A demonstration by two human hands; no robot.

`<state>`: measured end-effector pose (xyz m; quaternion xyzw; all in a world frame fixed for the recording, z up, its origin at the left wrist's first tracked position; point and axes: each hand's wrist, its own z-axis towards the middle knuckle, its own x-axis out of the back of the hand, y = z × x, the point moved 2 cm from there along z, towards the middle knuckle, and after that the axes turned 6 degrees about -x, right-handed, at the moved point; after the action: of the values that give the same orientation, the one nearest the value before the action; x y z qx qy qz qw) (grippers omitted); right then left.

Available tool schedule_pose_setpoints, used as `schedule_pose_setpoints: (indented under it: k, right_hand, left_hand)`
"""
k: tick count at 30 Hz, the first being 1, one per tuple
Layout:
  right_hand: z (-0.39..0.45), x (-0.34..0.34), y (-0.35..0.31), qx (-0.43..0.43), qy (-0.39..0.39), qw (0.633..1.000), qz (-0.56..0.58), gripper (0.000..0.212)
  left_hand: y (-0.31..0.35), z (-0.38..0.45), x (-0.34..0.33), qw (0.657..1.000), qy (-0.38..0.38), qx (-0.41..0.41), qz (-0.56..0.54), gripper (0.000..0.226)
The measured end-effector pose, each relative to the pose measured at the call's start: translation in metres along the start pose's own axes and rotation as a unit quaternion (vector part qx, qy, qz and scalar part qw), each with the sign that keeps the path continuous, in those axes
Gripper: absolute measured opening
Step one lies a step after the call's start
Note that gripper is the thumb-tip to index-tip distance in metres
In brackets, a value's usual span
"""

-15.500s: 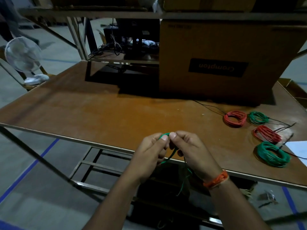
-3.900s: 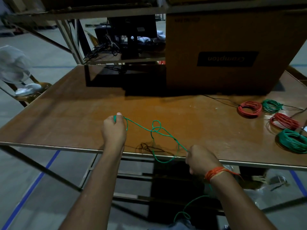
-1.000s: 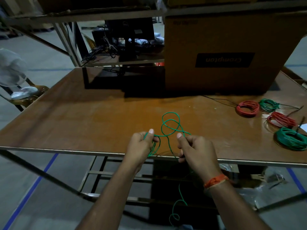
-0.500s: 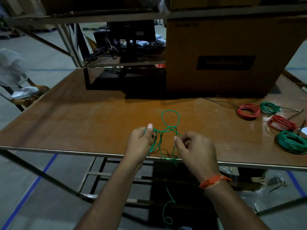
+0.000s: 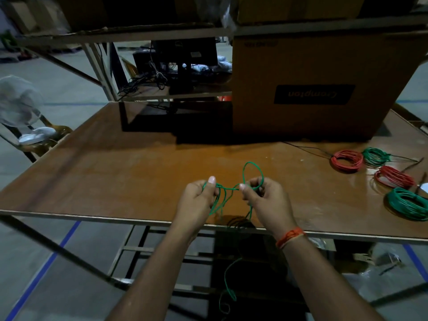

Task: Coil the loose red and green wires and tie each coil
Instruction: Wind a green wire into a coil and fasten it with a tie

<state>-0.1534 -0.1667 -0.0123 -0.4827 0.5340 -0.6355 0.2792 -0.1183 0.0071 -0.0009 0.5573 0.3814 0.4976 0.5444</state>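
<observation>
green wire (image 5: pixel 252 169): thin, glossy, one loose strand, looped above table (image 5: pixel 139 172) front edge, tail hanging below.
left hand (image 5: pixel 199 200): fingers pinching wire.
right hand (image 5: pixel 266 200): fingers pinching the loop.
coils, right of hands: two red (image 5: pixel 346 160), two green (image 5: pixel 407 203), round.
box (image 5: pixel 324 66): one, cardboard.

cardboard box (image 5: pixel 312 72) | dark label (image 5: pixel 314 94) | reads "Crompton" (printed upside down)
</observation>
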Motion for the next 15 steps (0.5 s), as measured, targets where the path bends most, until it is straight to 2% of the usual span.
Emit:
schedule_pose_setpoints:
  k: [4,8,10,15]
  right_hand:
    - [0.007,0.0,-0.004,-0.023,0.017,0.988,0.153,0.016]
    - [0.008,-0.002,-0.013,0.014,-0.021,0.99,0.135,0.015]
    - [0.005,-0.003,-0.017,0.027,-0.056,0.99,0.127,0.017]
    - [-0.006,-0.013,-0.023,0.074,-0.16,0.984,-0.001,0.022]
  left_hand:
    - [0.002,-0.008,-0.006,0.994,-0.101,0.04,-0.011,0.048]
    - [-0.004,-0.01,-0.012,0.986,-0.145,0.079,-0.026,0.05]
    - [-0.006,-0.008,-0.012,0.988,-0.134,0.07,-0.037,0.047]
    - [-0.021,-0.001,-0.014,0.993,-0.093,0.044,-0.054,0.039]
